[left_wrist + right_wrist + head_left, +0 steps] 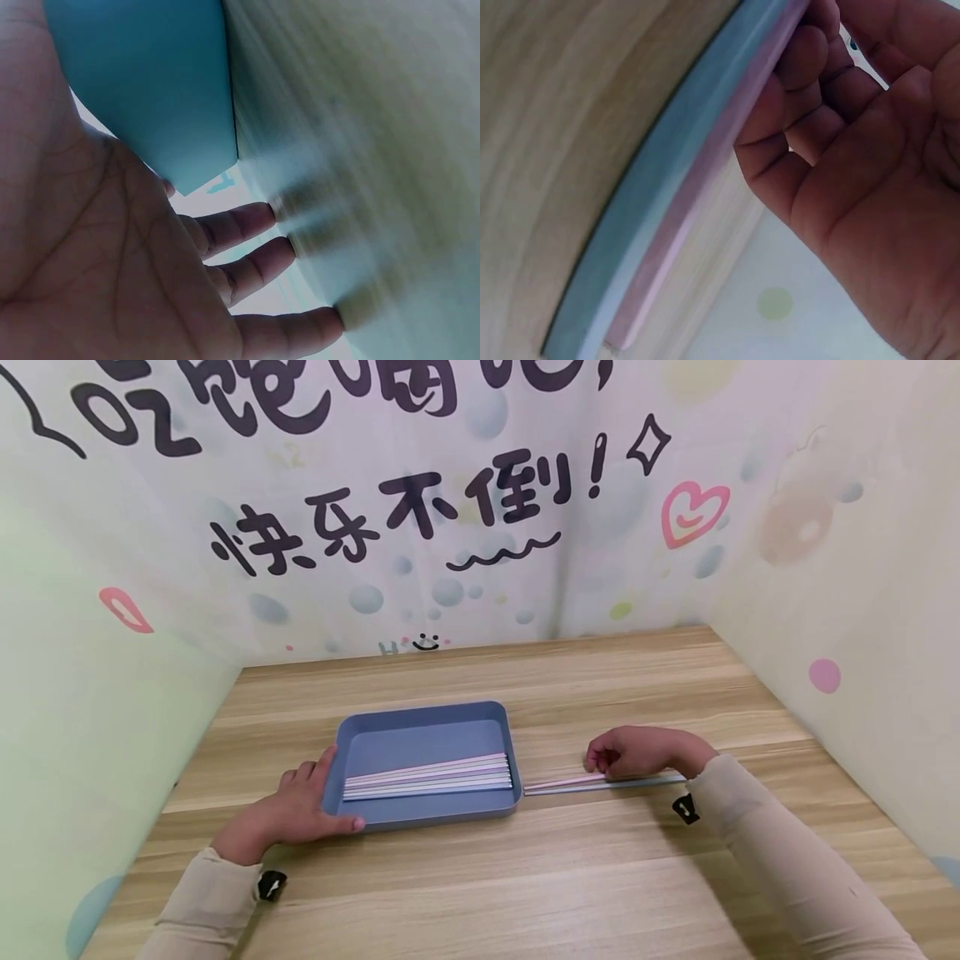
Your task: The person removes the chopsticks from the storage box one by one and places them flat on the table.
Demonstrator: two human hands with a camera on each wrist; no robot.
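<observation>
A shallow blue tray (420, 818) lies on the table with a bundle of several pale chopsticks (427, 778) near its front. My left hand (300, 806) rests against the tray's left front corner, thumb along the front rim. In the left wrist view its fingers (251, 270) are fairly straight, their tips on the tabletop beside the tray wall (150, 82). To the right of the tray, my right hand (637, 753) has curled fingers at a pink chopstick (697, 184), apparently pinching it. A blue chopstick (630, 217) runs alongside on the wood. The right thumb's contact is hidden.
The wood-grain table (465, 885) extends around the tray. A printed cloth wall (420, 585) stands along the back, with pale walls at the left and right. Small black tags (272, 886) hang near both sleeve cuffs.
</observation>
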